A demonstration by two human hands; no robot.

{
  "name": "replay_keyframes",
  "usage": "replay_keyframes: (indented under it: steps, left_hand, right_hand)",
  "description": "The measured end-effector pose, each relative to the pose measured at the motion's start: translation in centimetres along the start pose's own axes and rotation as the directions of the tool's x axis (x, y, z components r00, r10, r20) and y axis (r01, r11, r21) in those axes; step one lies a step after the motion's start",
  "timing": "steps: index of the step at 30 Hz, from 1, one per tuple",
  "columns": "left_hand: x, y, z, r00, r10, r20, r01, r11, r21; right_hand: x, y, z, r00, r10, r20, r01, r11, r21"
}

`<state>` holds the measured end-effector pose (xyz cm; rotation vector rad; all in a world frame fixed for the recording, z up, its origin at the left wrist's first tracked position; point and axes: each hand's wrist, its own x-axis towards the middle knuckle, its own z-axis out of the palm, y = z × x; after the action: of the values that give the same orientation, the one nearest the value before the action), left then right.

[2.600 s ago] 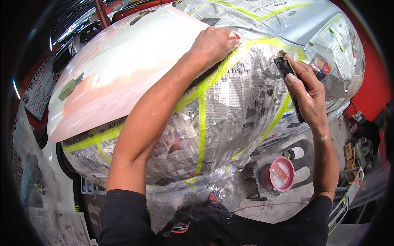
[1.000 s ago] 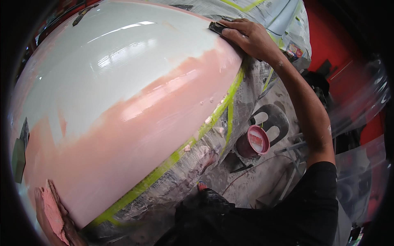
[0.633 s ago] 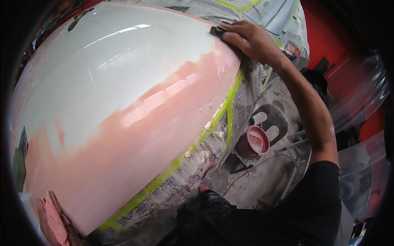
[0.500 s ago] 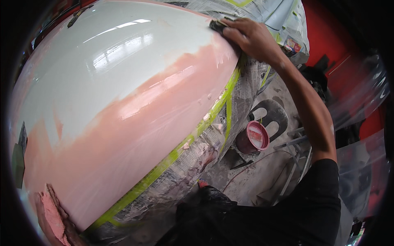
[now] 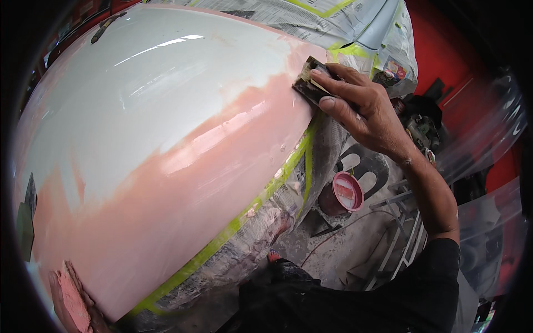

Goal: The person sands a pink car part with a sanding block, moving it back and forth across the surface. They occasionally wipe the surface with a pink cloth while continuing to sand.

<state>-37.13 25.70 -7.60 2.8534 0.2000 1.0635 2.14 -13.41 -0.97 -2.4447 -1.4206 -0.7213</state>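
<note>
My right hand (image 5: 361,108) grips a dark, flat putty spreader (image 5: 311,80) with a pale yellowish patch under the fingers. The spreader rests against the pink-coated upper right edge of a large, glossy, curved vehicle panel (image 5: 139,105), white with a broad band of pink putty (image 5: 183,183). At the lower left, my left hand (image 5: 59,305) is partly cut off by the picture's rim. It holds a thin board carrying a lump of pink putty (image 5: 75,299); most of its fingers are hidden.
Yellow-green tape (image 5: 222,227) and newspaper masking (image 5: 255,222) run along the panel's near edge. A pink bucket (image 5: 341,197) stands by a dark stool (image 5: 366,161) and metal frame (image 5: 408,233). A dark tool (image 5: 105,26) and green block (image 5: 25,222) lie on the panel.
My right hand has come nearer, down along the panel's right edge with the spreader. My left hand and its putty have shifted slightly lower.
</note>
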Motion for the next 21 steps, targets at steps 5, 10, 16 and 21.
replay_keyframes:
  steps: [5,10,16,21]
  left_hand:
    - [-0.1,0.7,1.3,0.986,-0.162,-0.042,0.122,0.865,-0.486]
    - [-0.7,-0.1,0.2,1.000,-0.017,-0.014,0.016,0.992,-0.126]
    - [0.2,0.6,0.9,0.998,-0.063,-0.014,0.054,0.927,-0.371]
    - [-0.5,-0.4,0.7,0.999,0.029,-0.034,-0.032,0.996,-0.085]
  right_hand:
    - [5.0,6.1,0.7,1.000,0.006,-0.029,-0.009,0.996,-0.085]
    - [2.6,1.9,0.9,0.999,0.032,-0.021,-0.034,0.994,-0.105]
    - [7.3,5.9,1.3,0.975,0.211,0.070,-0.198,0.968,-0.152]
    - [5.2,9.0,0.2,0.948,0.281,-0.146,-0.278,0.960,0.044]
